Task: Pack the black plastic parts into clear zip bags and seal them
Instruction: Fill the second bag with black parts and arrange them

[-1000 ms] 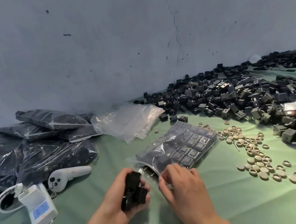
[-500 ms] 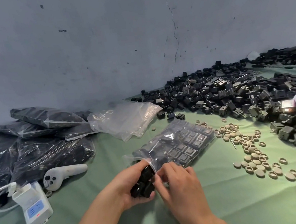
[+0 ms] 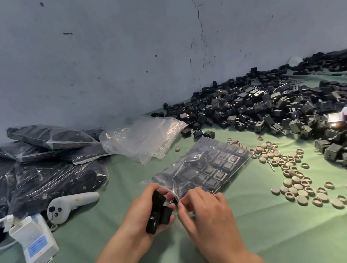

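A clear zip bag (image 3: 206, 166) lies on the green cloth, holding rows of black plastic parts. Its open mouth faces me. My left hand (image 3: 146, 211) grips several black parts (image 3: 159, 215) right at that mouth. My right hand (image 3: 204, 211) pinches the near edge of the bag's mouth with its fingertips. A big loose heap of black parts (image 3: 273, 108) covers the right back of the table.
Filled, dark bags (image 3: 39, 167) are stacked at the left, with empty clear bags (image 3: 145, 138) beside them. Several tan rings and caps (image 3: 295, 174) are scattered on the right. A white controller (image 3: 73, 204) and a white device with cable (image 3: 34, 242) lie at the near left.
My left hand has carried the black parts forward from the cloth up to the bag's mouth. My right hand kept its pinch on the bag's edge.
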The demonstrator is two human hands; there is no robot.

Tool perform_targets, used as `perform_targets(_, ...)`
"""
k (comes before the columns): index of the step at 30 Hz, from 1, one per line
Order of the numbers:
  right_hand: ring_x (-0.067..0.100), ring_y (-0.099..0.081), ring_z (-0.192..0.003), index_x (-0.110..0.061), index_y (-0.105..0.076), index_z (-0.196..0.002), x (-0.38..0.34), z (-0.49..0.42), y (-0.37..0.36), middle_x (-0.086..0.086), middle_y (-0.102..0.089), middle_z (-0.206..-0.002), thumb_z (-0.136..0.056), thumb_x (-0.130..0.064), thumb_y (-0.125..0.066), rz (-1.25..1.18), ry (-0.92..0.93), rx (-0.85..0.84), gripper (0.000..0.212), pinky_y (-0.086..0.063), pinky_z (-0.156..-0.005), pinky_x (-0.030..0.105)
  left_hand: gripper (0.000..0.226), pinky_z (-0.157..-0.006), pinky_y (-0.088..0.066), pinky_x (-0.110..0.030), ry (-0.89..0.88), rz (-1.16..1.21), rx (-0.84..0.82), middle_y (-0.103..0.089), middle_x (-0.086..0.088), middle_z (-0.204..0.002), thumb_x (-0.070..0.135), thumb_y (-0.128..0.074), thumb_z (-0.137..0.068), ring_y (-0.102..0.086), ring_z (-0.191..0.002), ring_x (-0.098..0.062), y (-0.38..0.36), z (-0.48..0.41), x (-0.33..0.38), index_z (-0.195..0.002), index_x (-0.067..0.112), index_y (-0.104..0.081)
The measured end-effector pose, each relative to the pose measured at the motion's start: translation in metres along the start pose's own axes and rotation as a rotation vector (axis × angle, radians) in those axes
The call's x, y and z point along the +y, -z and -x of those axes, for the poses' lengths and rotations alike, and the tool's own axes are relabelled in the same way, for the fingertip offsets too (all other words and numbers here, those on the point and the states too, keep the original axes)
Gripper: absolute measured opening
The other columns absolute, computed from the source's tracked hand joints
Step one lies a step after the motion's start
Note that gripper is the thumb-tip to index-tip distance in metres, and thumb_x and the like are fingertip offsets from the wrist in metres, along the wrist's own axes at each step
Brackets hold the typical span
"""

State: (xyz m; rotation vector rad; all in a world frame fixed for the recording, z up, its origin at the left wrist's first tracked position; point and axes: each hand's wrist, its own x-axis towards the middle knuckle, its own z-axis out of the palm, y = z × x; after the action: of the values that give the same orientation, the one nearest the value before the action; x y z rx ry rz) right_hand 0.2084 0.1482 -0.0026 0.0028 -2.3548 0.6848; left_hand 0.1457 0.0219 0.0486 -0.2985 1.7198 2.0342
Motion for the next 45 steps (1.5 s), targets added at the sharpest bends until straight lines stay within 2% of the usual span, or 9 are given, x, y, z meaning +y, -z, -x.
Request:
perform_targets(6,0.011,-0.058,-0.073,-0.027,-0.057,-0.083,0.003,-0.002,0.001,-0.013,-0.058,-0.077,-0.091,-0.035,-0.062,-0.033,-0.038,-0.002,0.012,-0.037,-0.074,0.031,0.026,-0.073,-0.054,-0.035,0.066,0.137,-0.144,-0.074,-0.01,-0.111,0.04,-0.053,-0.095,-0.07,-0.067,-0.021,-0.019,-0.002,0.005,-0.105,0.018,-0.061)
perform_targets(12,0.009,-0.056,-0.07,-0.03,-0.054,-0.079,-0.001,-0.003,0.002,-0.013,-0.056,-0.074,-0.092,-0.041,-0.052,-0.069,-0.044,-0.003,0.017,-0.036,-0.074,0.03,0.026,-0.056,-0.058,-0.037,0.132,0.511,-0.037,-0.067,-0.014,-0.08,0.039,-0.057,-0.088,-0.065,-0.068,-0.027,0.013,0.002,0.001,-0.086,0.013,-0.06)
perform_targets(17,0.008,-0.055,-0.068,-0.028,-0.054,-0.078,-0.002,-0.002,0.002,-0.013,-0.056,-0.073,-0.088,-0.032,-0.068,-0.081,-0.062,-0.001,0.017,-0.041,-0.073,0.032,0.022,-0.064,-0.059,-0.052,0.096,0.7,-0.009,-0.064,-0.021,-0.081,0.026,-0.048,-0.087,-0.062,-0.077,-0.034,0.036,0.009,0.0,-0.09,0.004,-0.052)
perform_targets(23,0.01,-0.056,-0.07,-0.028,-0.054,-0.079,-0.003,-0.002,0.003,-0.012,-0.057,-0.074,-0.09,-0.033,-0.065,-0.083,-0.074,-0.025,0.017,-0.04,-0.074,0.031,0.02,-0.045,-0.048,-0.026,0.146,0.257,0.047,-0.058,-0.008,-0.07,0.028,-0.06,-0.091,-0.055,-0.063,-0.02,0.009,0.002,-0.006,-0.084,0.009,-0.058)
perform_targets(29,0.011,-0.057,-0.068,-0.026,-0.055,-0.078,-0.003,-0.004,0.001,-0.012,-0.058,-0.074,-0.088,-0.03,-0.071,-0.085,-0.07,0.008,0.019,-0.035,-0.074,0.031,0.012,-0.046,-0.044,-0.023,-0.219,-0.541,0.148,-0.06,0.007,-0.063,0.03,-0.073,-0.087,-0.05,-0.054,-0.009,0.0,-0.018,-0.012,-0.085,0.019,-0.068)
perform_targets(32,0.012,-0.057,-0.069,-0.026,-0.055,-0.079,-0.002,-0.003,0.0,-0.011,-0.058,-0.074,-0.089,-0.03,-0.068,-0.079,-0.058,0.014,0.017,-0.036,-0.074,0.032,0.019,-0.067,-0.049,-0.029,-0.413,-0.748,0.27,-0.067,0.007,-0.078,0.029,-0.077,-0.084,-0.061,-0.069,-0.011,-0.007,-0.026,-0.009,-0.091,0.018,-0.063)
perform_targets(36,0.01,-0.055,-0.067,-0.027,-0.055,-0.078,-0.003,-0.003,-0.001,-0.012,-0.057,-0.073,-0.09,-0.036,-0.056,-0.096,-0.039,0.032,0.016,-0.036,-0.073,0.031,0.023,-0.08,-0.05,-0.034,-0.524,-0.816,0.4,-0.066,0.011,-0.089,0.035,-0.075,-0.083,-0.063,-0.087,-0.014,-0.013,-0.029,-0.014,-0.091,0.025,-0.056)
perform_targets(40,0.011,-0.055,-0.068,-0.028,-0.053,-0.078,-0.002,-0.003,-0.001,-0.012,-0.057,-0.074,-0.091,-0.038,-0.052,-0.11,-0.05,0.005,0.016,-0.034,-0.073,0.03,0.014,-0.089,-0.05,-0.033,-0.611,-0.819,0.38,-0.064,0.007,-0.105,0.02,-0.069,-0.088,-0.064,-0.097,-0.014,-0.017,-0.03,-0.019,-0.092,0.033,-0.066)
perform_targets(45,0.012,-0.053,-0.067,-0.027,-0.053,-0.078,-0.001,-0.004,0.001,-0.011,-0.058,-0.074,-0.09,-0.037,-0.053,-0.139,-0.059,0.032,0.016,-0.033,-0.072,0.029,0.036,-0.089,-0.057,-0.038,-0.485,-0.615,0.083,-0.072,0.005,-0.106,0.009,-0.069,-0.088,-0.071,-0.094,-0.012,-0.021,-0.031,-0.015,-0.12,0.024,-0.066)
